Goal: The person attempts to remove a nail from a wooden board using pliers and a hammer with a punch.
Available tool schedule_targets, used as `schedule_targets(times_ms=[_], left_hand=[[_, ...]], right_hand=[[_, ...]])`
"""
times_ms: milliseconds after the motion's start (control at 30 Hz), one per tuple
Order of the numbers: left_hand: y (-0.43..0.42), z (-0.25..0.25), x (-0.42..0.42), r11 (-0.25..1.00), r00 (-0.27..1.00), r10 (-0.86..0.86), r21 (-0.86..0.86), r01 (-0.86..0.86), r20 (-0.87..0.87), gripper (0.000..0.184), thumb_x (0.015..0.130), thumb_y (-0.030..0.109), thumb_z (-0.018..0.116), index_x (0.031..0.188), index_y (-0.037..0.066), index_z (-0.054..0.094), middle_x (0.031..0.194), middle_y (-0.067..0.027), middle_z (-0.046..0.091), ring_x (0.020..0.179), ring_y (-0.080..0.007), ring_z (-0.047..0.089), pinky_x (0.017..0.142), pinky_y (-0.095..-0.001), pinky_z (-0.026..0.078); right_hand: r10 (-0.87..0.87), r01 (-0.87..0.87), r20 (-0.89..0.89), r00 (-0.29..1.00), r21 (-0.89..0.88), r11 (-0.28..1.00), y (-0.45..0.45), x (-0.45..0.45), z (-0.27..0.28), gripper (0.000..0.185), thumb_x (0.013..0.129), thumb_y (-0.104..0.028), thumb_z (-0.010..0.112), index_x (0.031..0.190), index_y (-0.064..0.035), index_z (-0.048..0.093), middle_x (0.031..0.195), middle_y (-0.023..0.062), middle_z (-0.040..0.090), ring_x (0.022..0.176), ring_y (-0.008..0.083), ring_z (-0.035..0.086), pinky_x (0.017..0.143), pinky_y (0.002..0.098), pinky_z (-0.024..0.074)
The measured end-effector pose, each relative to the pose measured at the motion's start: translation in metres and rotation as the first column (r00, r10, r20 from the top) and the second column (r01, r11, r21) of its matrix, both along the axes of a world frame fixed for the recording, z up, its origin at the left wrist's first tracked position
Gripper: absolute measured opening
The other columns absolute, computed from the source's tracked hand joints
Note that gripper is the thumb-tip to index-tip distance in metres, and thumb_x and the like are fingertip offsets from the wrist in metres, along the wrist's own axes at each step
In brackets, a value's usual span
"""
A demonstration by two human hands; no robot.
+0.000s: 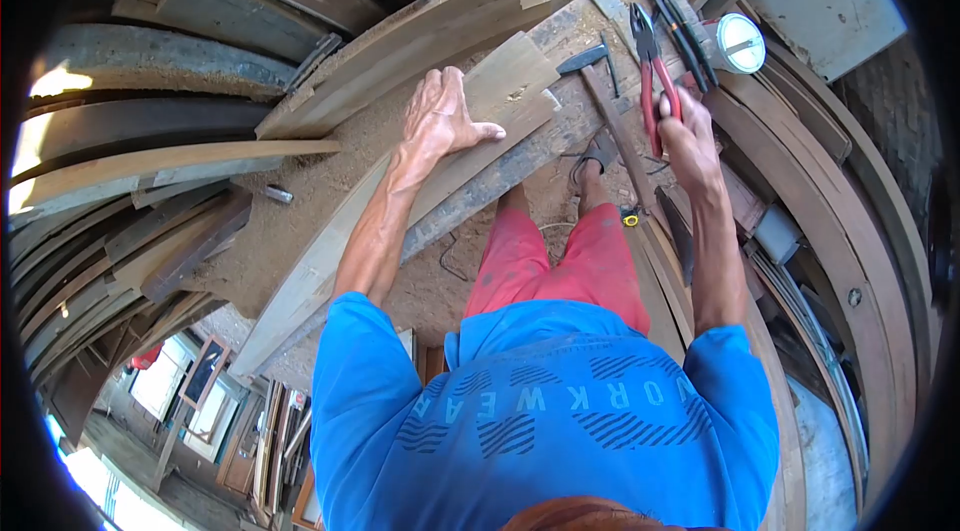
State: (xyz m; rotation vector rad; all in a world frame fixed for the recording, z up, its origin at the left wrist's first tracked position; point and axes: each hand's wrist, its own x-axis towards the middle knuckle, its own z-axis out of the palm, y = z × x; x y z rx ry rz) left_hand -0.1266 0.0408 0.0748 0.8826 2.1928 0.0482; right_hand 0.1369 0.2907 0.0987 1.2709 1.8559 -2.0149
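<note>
My left hand [440, 119] lies on a long light wooden board [508, 81], its fingers over the far edge and the thumb spread out on the face. In my right hand [688, 136] are red-handled pliers [650, 56], whose dark jaws point away from me, slightly apart. The board rests along a worn wooden bench [460, 201]. Just left of the pliers, a hammer [600, 91] lies with its head on the bench. Black-handled cutters [682, 31] lie beyond my right hand.
A white tub [738, 43] stands at the far right of the bench. A yellow tape measure [630, 219] is beside my leg. Stacked planks [170, 61] fill the left, and more long boards [830, 171] curve along the right. Sawdust [270, 241] covers the ground.
</note>
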Motion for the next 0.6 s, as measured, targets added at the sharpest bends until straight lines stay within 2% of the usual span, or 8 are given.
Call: schedule_targets(times_ms=[67,133,200,233,367,467,500,600], left_hand=[[-0.003,0.004,0.012,0.999,0.998,0.027,0.045,-0.024,-0.053,0.099,0.058,0.053,0.1,0.127,-0.004,0.057,0.125,-0.027,0.067,0.119,-0.0431,0.064,0.102,-0.0474,0.053],[-0.004,0.008,0.023,0.995,0.995,0.053,0.093,-0.045,-0.09,0.094,0.058,0.049,0.102,0.122,-0.004,0.058,0.117,-0.026,0.07,0.113,-0.0426,0.066,0.099,-0.0477,0.054],[-0.006,0.011,0.033,0.989,0.99,0.083,0.134,-0.067,-0.113,0.09,0.058,0.045,0.102,0.119,-0.003,0.058,0.109,-0.0253,0.071,0.107,-0.041,0.067,0.098,-0.0488,0.054],[-0.006,0.011,0.037,0.988,0.987,0.094,0.135,-0.076,-0.128,0.089,0.058,0.044,0.102,0.119,-0.003,0.058,0.109,-0.0251,0.071,0.106,-0.0407,0.067,0.097,-0.0487,0.054],[-0.005,0.015,0.045,0.986,0.973,0.117,0.141,-0.089,-0.2,0.087,0.058,0.043,0.103,0.119,-0.001,0.058,0.11,-0.0236,0.071,0.107,-0.0401,0.066,0.096,-0.0488,0.053],[-0.004,0.017,0.051,0.986,0.964,0.118,0.141,-0.086,-0.237,0.088,0.057,0.042,0.103,0.12,0.0,0.058,0.11,-0.0217,0.071,0.108,-0.0394,0.066,0.096,-0.0492,0.053],[-0.004,0.017,0.052,0.986,0.962,0.118,0.141,-0.085,-0.247,0.088,0.057,0.042,0.103,0.12,0.0,0.058,0.11,-0.0211,0.071,0.108,-0.0391,0.065,0.096,-0.0494,0.053],[-0.004,0.017,0.053,0.985,0.96,0.123,0.15,-0.086,-0.251,0.088,0.057,0.042,0.103,0.12,0.0,0.059,0.11,-0.0201,0.071,0.109,-0.0384,0.065,0.096,-0.0496,0.052]], right_hand=[[-0.26,0.147,-0.227,0.939,-0.418,0.896,-0.034,0.021,0.0,0.017,0.086,-0.009,0.066,0.099,-0.0104,0.055,0.127,0.0208,0.069,0.104,0.0206,0.073,0.083,0.0362,0.0581],[-0.293,0.072,-0.247,0.924,-0.639,0.766,-0.058,0.033,0.007,0.026,0.085,0.0,0.058,0.109,-0.0061,0.059,0.136,0.0223,0.064,0.111,0.0242,0.073,0.097,0.0379,0.0607],[-0.386,0.048,-0.195,0.902,-0.842,0.538,-0.079,0.044,0.003,0.023,0.087,-0.001,0.063,0.11,-0.0067,0.06,0.137,0.0212,0.063,0.121,0.0281,0.071,0.104,0.0442,0.0597],[-0.351,0.041,-0.158,0.923,-0.866,0.498,-0.086,0.049,0.001,0.022,0.09,-0.004,0.068,0.11,-0.0065,0.06,0.14,0.0228,0.062,0.129,0.0333,0.067,0.11,0.0494,0.0566],[-0.364,-0.025,-0.155,0.918,-0.941,0.339,-0.109,0.05,-0.013,0.023,0.094,-0.002,0.065,0.116,-0.0043,0.062,0.148,0.0276,0.057,0.131,0.0404,0.065,0.11,0.0521,0.0561],[-0.36,-0.066,-0.173,0.917,-0.954,0.291,-0.111,0.044,-0.016,0.029,0.094,-0.003,0.065,0.123,-0.0026,0.063,0.147,0.0271,0.058,0.131,0.0407,0.066,0.11,0.0525,0.0564],[-0.359,-0.088,-0.185,0.915,-0.959,0.271,-0.11,0.042,-0.018,0.033,0.095,-0.009,0.072,0.126,-0.0009,0.064,0.146,0.0268,0.058,0.129,0.0409,0.066,0.107,0.0515,0.0591],[-0.322,-0.065,-0.143,0.936,-0.968,0.242,-0.106,0.035,-0.016,0.026,0.091,0.002,0.063,0.116,0.0006,0.059,0.149,0.0306,0.054,0.131,0.0448,0.065,0.106,0.051,0.0604]])
